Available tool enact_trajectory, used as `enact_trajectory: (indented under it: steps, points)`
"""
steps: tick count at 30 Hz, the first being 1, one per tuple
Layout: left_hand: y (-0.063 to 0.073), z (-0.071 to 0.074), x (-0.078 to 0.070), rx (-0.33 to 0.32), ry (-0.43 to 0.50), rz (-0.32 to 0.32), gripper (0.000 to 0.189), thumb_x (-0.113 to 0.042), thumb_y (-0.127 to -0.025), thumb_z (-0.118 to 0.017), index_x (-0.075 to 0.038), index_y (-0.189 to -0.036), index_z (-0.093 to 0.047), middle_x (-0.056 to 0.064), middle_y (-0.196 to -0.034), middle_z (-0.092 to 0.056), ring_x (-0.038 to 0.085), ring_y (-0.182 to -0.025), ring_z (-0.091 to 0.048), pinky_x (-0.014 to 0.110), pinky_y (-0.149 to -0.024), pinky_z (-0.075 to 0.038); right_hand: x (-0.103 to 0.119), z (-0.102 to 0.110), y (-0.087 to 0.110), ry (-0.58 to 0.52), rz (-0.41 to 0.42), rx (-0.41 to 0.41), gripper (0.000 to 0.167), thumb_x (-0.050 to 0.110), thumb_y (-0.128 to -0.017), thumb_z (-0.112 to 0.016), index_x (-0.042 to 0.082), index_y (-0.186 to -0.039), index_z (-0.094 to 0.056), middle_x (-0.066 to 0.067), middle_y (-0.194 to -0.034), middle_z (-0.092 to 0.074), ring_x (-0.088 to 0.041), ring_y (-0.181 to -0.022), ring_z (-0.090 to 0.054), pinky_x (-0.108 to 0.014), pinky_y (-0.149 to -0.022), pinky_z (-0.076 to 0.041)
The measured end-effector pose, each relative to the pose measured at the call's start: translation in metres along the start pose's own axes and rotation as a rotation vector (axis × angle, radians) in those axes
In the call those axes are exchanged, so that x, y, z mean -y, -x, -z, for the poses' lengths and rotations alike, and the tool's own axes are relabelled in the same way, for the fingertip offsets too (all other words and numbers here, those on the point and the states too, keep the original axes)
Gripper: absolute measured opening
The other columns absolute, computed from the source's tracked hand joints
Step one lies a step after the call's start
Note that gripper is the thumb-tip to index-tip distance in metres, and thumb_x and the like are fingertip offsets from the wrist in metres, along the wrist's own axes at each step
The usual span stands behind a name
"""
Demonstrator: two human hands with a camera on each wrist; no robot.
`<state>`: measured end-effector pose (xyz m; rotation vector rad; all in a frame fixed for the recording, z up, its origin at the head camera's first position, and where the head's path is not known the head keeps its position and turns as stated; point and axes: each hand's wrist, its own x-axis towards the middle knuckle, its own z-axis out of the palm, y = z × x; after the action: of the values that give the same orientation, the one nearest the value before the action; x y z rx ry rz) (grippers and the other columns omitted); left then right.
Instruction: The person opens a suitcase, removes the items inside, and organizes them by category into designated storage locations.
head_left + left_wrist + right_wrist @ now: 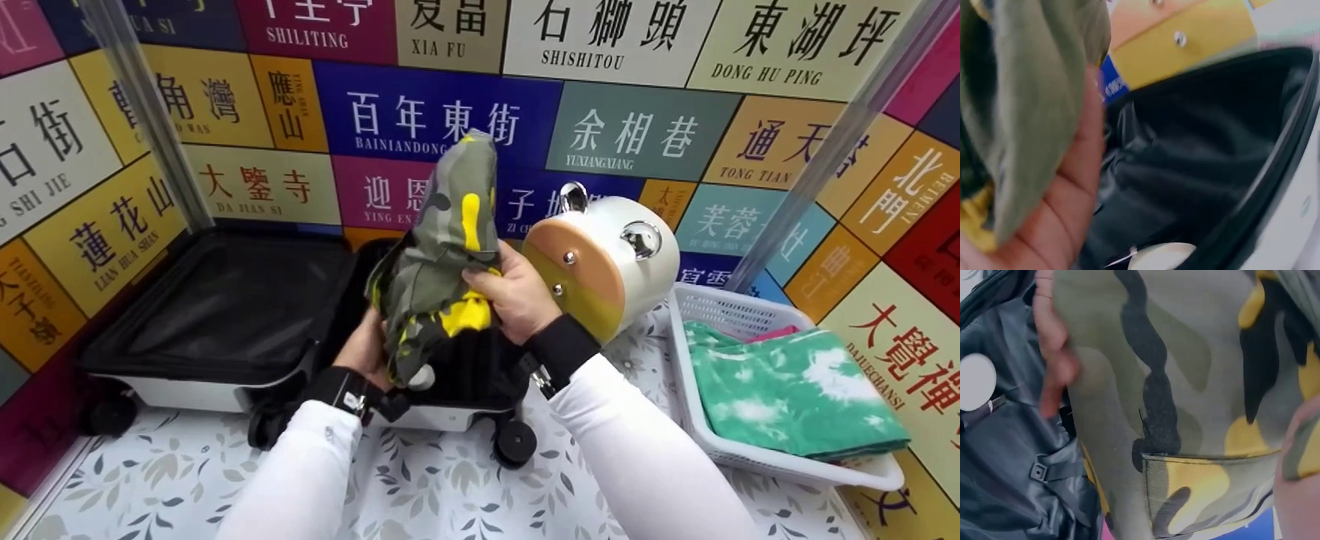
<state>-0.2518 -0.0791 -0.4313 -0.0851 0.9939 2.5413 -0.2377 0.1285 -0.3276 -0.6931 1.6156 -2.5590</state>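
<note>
A folded camouflage garment [450, 217] in green, grey, black and yellow is held up in front of me. My right hand [523, 296] pinches its right side, thumb on the near face. Lower on its left side, my left hand [364, 349] grips it, partly hidden by the cloth. A stitched pocket [1207, 495] shows on the garment in the right wrist view. Beneath both hands lies the open suitcase's black-lined half [1196, 146]. Inside it is a round white object [976, 382] next to a strap; its kind cannot be told.
The suitcase's other half [225, 300], covered in black, lies to the left. Behind my right hand stands a white and orange animal-like case [637, 262]. At right, a white basket [697, 405] holds a folded green tie-dye cloth [795, 397]. Sign-patterned walls enclose the leaf-print surface [435, 487].
</note>
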Motion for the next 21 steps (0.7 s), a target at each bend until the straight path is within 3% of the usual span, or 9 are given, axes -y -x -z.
enact_trajectory:
  steps: [2, 4, 5, 8, 11, 13, 15, 17, 21]
  points:
    - [0.004, -0.005, 0.005, -0.006, -0.008, -0.09, 0.036, -0.03, -0.107, -0.049, -0.008, -0.087, -0.07, 0.004, -0.076, -0.066, 0.015, -0.064, -0.063, 0.028, -0.059, -0.053, 0.006, 0.004, 0.006, -0.021, -0.009, 0.059, 0.042, -0.014, -0.093, -0.052, 0.013, -0.121, -0.066, -0.006, -0.113, -0.071, -0.021, -0.091, -0.071, -0.034, -0.082, -0.06]
    - [0.006, -0.009, 0.006, -0.009, -0.034, -0.197, 0.028, -0.008, -0.103, -0.047, -0.005, -0.087, -0.07, 0.007, -0.079, -0.068, 0.017, -0.067, -0.065, 0.03, -0.061, -0.055, 0.01, 0.013, 0.012, -0.028, -0.019, 0.095, 0.044, -0.014, -0.093, -0.051, 0.019, -0.117, -0.069, -0.005, -0.113, -0.072, -0.02, -0.088, -0.072, -0.033, -0.078, -0.061]
    - [0.008, -0.01, 0.006, -0.004, -0.055, -0.244, 0.026, -0.002, -0.1, -0.048, -0.004, -0.088, -0.07, 0.009, -0.081, -0.069, 0.019, -0.069, -0.066, 0.032, -0.063, -0.056, 0.012, 0.018, 0.015, -0.029, -0.019, 0.106, 0.045, -0.014, -0.093, -0.052, 0.02, -0.116, -0.069, -0.004, -0.114, -0.072, -0.019, -0.089, -0.072, -0.032, -0.078, -0.06]
    - [0.011, -0.015, 0.0, 0.092, -0.108, -0.354, 0.014, -0.004, -0.096, -0.059, -0.004, -0.104, -0.07, 0.01, -0.094, -0.071, 0.021, -0.08, -0.068, 0.036, -0.072, -0.058, 0.014, 0.038, 0.026, -0.075, -0.044, 0.113, 0.041, -0.011, -0.093, -0.055, 0.017, -0.119, -0.069, -0.004, -0.115, -0.073, -0.019, -0.093, -0.071, -0.032, -0.082, -0.059]
    - [0.016, -0.02, -0.006, 0.164, -0.203, -0.496, 0.04, 0.0, -0.093, -0.065, -0.005, -0.131, -0.059, 0.01, -0.122, -0.066, 0.02, -0.103, -0.065, 0.034, -0.088, -0.055, 0.012, 0.054, 0.035, -0.205, -0.11, 0.072, 0.028, 0.009, -0.096, -0.068, 0.015, -0.123, -0.067, -0.003, -0.114, -0.073, -0.019, -0.1, -0.068, -0.033, -0.09, -0.055]
    - [0.02, -0.022, -0.008, 0.134, -0.286, -0.573, 0.058, 0.008, -0.09, -0.063, -0.006, -0.144, -0.046, 0.011, -0.136, -0.057, 0.017, -0.113, -0.061, 0.03, -0.093, -0.053, 0.01, 0.062, 0.04, -0.271, -0.16, 0.004, 0.038, 0.034, -0.092, -0.076, 0.016, -0.124, -0.066, -0.002, -0.113, -0.072, -0.019, -0.1, -0.068, -0.033, -0.091, -0.054]
    - [0.025, -0.024, -0.008, 0.083, -0.399, -0.606, 0.066, 0.014, -0.088, -0.06, -0.003, -0.148, -0.038, 0.013, -0.143, -0.051, 0.016, -0.116, -0.059, 0.026, -0.092, -0.053, 0.008, 0.066, 0.045, -0.282, -0.209, -0.079, 0.056, 0.053, -0.081, -0.08, 0.015, -0.12, -0.067, -0.001, -0.109, -0.073, -0.018, -0.097, -0.069, -0.033, -0.089, -0.055]
    - [0.03, -0.025, -0.006, 0.036, -0.52, -0.607, 0.068, 0.015, -0.086, -0.059, -0.002, -0.148, -0.036, 0.014, -0.143, -0.05, 0.014, -0.113, -0.059, 0.023, -0.089, -0.052, 0.008, 0.068, 0.051, -0.23, -0.252, -0.138, 0.058, 0.055, -0.08, -0.079, 0.013, -0.118, -0.066, -0.003, -0.105, -0.074, -0.018, -0.093, -0.071, -0.035, -0.086, -0.058]
    - [0.037, -0.031, -0.001, 0.039, -0.71, -0.626, 0.069, 0.011, -0.085, -0.063, 0.001, -0.148, -0.037, 0.018, -0.14, -0.053, 0.015, -0.111, -0.061, 0.025, -0.092, -0.051, 0.012, 0.07, 0.063, -0.092, -0.31, -0.174, 0.027, 0.02, -0.095, -0.074, 0.006, -0.116, -0.062, -0.01, -0.099, -0.075, -0.024, -0.087, -0.075, -0.039, -0.08, -0.061]
